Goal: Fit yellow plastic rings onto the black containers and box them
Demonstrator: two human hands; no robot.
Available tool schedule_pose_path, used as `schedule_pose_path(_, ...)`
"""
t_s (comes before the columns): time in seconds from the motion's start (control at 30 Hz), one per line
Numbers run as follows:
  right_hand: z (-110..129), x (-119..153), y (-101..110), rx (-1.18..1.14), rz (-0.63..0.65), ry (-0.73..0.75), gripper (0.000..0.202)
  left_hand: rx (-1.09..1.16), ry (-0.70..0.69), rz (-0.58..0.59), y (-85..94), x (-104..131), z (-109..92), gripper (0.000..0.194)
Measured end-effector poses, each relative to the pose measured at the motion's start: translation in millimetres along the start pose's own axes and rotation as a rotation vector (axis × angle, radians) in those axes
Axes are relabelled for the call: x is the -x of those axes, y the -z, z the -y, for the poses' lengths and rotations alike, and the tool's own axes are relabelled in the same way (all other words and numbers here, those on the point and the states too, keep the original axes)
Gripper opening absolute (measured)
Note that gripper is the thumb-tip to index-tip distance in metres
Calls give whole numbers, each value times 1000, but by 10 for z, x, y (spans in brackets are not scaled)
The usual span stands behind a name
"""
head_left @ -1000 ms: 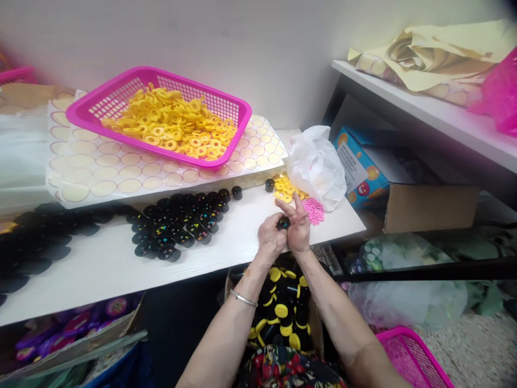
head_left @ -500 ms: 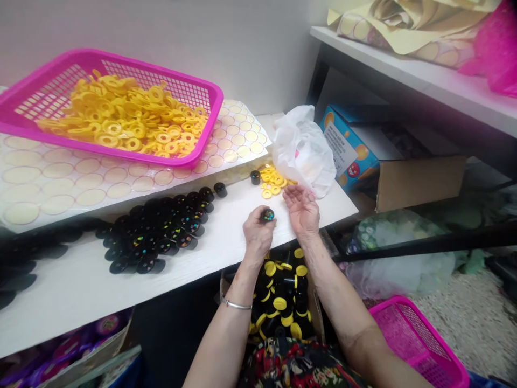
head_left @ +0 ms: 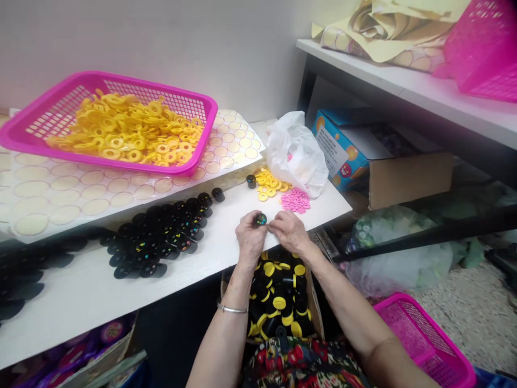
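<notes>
My left hand is wrapped round a small black cup, whose upturned open end shows bright coloured bits inside. Close to its right, my right hand has its fingers pinched together; whatever they hold is too small to make out. A heap of tiny pink pieces lies just beyond my right hand. Behind it are yellow rings and a single black cup. Many more black cups stand grouped on the white table to the left, several with coloured bits inside.
A pink basket full of yellow ring pieces rests on a printed sheet. A white plastic bag and an open carton are at the right. Below my hands, a box holds black cups with yellow lids. A shelf overhangs the right.
My right hand has moved down and left from beside the bag to the cup, going from open to pinched. The pink pieces it covered now show. The view has shifted slightly.
</notes>
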State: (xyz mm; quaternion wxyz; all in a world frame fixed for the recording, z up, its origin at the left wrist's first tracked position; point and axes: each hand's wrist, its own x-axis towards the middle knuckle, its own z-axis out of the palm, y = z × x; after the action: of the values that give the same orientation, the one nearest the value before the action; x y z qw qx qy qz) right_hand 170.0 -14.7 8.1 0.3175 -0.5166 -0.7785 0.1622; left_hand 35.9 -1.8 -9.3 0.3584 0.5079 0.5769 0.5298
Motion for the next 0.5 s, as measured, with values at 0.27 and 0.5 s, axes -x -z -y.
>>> schedule_pose_path(0.27,149,-55,-56,177,-110,-60,21,-136,-39,5,51,-5,39,29)
schedule_pose_path(0.5,340,-186,2,79,-163,-139,20,-215,-117,81,50,-18,4,23)
